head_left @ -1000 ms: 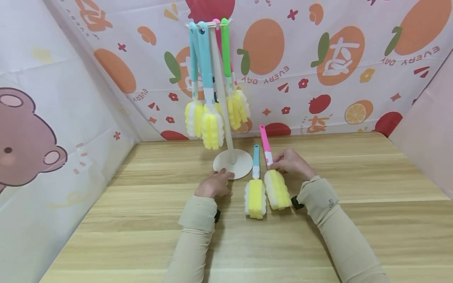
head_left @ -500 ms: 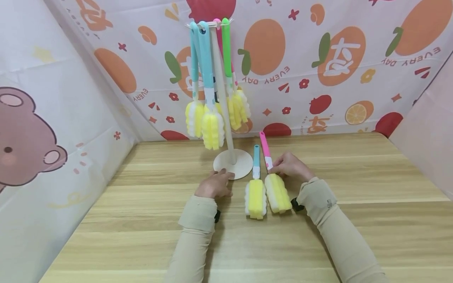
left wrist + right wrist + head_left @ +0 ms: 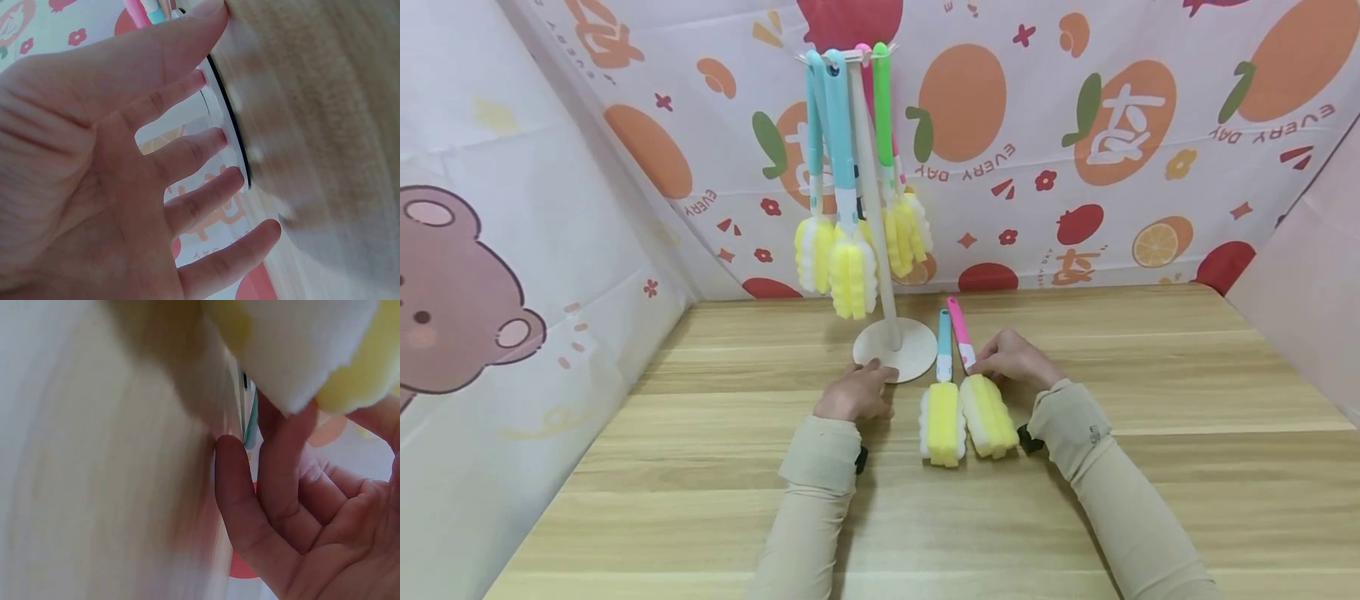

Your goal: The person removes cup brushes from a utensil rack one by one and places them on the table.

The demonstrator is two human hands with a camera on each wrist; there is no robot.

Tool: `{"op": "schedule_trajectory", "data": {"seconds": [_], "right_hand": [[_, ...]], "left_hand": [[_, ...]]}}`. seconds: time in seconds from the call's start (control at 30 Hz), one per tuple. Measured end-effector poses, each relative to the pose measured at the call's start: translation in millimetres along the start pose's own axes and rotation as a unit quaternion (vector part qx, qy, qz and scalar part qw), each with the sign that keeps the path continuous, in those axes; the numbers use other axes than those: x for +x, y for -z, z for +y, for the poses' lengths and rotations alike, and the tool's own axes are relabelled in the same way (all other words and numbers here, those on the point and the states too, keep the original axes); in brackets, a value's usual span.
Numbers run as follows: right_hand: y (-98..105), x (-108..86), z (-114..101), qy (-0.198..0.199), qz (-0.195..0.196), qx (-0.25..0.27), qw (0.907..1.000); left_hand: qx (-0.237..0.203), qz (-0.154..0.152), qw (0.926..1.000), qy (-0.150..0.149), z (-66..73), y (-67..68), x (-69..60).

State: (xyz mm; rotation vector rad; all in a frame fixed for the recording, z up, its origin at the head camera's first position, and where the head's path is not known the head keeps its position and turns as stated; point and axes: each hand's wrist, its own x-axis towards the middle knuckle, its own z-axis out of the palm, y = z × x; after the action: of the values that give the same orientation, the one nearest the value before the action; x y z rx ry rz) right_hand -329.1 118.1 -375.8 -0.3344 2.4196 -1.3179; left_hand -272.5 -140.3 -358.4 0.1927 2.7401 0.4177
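My right hand [image 3: 1017, 358] pinches the neck of a pink-handled sponge brush [image 3: 988, 415], whose yellow and white head lies toward me on the table. Just left of it lies a blue-handled sponge brush [image 3: 943, 425], roughly parallel and very close. In the right wrist view the sponge head [image 3: 306, 350] hides the thumb's grip on the neck. My left hand [image 3: 855, 392] has its fingers spread, and the fingertips rest on the front edge of the white round base [image 3: 913, 360] of a stand. The left wrist view shows nothing held in that palm [image 3: 119, 187].
Above the base rises the stand's white pole [image 3: 871, 200]. From its top hang several sponge brushes, among them a blue one [image 3: 842, 125] and a green one [image 3: 882, 100]. Behind the wooden table [image 3: 700, 517] is a fruit-print cloth [image 3: 1037, 208].
My right hand has drawn the pink-handled brush toward me, and its handle end now sits nearer the blue-handled brush's. The left hand stays on the base.
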Motion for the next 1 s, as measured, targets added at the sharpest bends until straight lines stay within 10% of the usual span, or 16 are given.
{"op": "schedule_trajectory", "data": {"seconds": [1.0], "right_hand": [[1.4, -3.0, 3.6, -0.001, -0.003, 0.010, 0.9999]], "left_hand": [[0.000, 0.002, 1.0000, 0.003, -0.8, -0.1, -0.9]]}}
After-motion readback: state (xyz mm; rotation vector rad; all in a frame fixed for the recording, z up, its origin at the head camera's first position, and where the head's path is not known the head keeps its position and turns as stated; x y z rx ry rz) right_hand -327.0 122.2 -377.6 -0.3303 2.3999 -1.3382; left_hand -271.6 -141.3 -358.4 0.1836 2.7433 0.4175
